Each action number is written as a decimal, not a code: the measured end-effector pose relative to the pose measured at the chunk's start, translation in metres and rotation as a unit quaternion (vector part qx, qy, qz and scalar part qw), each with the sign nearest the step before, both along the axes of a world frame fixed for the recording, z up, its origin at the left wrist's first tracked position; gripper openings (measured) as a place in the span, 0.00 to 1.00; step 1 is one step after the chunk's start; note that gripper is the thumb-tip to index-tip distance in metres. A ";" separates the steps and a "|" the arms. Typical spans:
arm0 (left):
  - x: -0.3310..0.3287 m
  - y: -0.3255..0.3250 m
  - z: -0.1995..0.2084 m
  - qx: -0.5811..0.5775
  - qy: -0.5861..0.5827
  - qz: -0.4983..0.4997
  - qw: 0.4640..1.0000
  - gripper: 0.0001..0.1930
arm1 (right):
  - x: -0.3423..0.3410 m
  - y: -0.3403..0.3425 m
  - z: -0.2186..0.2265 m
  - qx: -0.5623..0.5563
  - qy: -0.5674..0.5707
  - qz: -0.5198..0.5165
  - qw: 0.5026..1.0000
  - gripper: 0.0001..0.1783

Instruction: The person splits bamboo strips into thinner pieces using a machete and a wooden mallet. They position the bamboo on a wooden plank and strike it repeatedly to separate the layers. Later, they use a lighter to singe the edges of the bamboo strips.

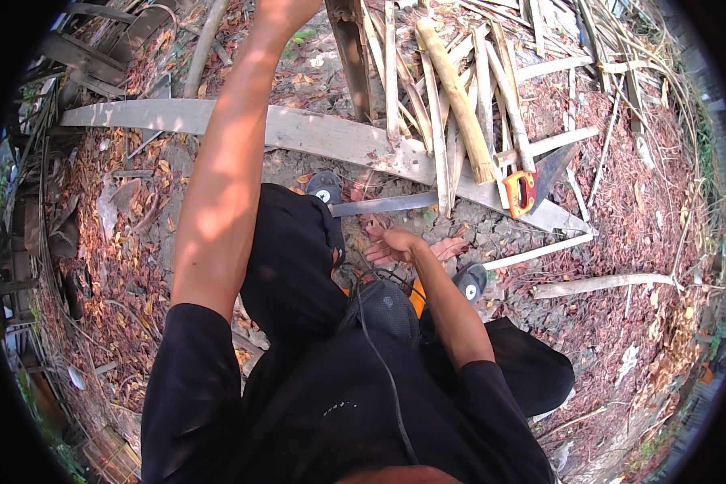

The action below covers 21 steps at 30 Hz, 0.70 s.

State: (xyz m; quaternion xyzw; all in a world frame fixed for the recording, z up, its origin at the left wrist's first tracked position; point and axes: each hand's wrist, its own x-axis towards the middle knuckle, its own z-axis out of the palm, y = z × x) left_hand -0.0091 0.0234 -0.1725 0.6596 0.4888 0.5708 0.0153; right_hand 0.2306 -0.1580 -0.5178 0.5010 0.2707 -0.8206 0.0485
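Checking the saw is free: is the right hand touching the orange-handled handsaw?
Apart. The head view shows the right hand well away from the handsaw, with bare ground between.

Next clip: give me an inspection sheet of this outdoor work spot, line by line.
Surface: bare ground strewn with dry leaves.
Job's things: long blade on the ground ahead of the right hand, which is open.
Clutter: split bamboo strips, grey plank, orange-handled saw.
Hands: left hand raised past the top edge, out of view.
Cables: thin dark cord over the lap.
Surroundings: brush and wood scrap.
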 end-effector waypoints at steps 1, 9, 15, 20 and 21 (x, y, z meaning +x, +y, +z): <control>0.009 -0.011 0.005 -0.039 -0.008 0.004 0.999 0.15 | -0.008 -0.002 -0.019 0.003 0.009 -0.099 0.995 0.36; 0.001 -0.011 -0.001 0.055 0.022 0.016 0.998 0.13 | -0.048 -0.007 -0.057 0.115 0.047 -0.445 0.887 0.14; 0.007 -0.034 0.014 -0.081 -0.009 0.066 0.995 0.14 | -0.069 -0.003 -0.004 0.390 0.012 -0.365 0.845 0.10; 0.013 -0.031 0.005 -0.010 0.005 0.077 0.997 0.13 | -0.074 0.067 0.098 0.678 -0.051 -0.455 0.575 0.15; 0.010 -0.031 0.004 -0.013 0.014 0.085 0.996 0.13 | -0.074 0.083 0.127 0.585 0.066 -0.542 0.600 0.16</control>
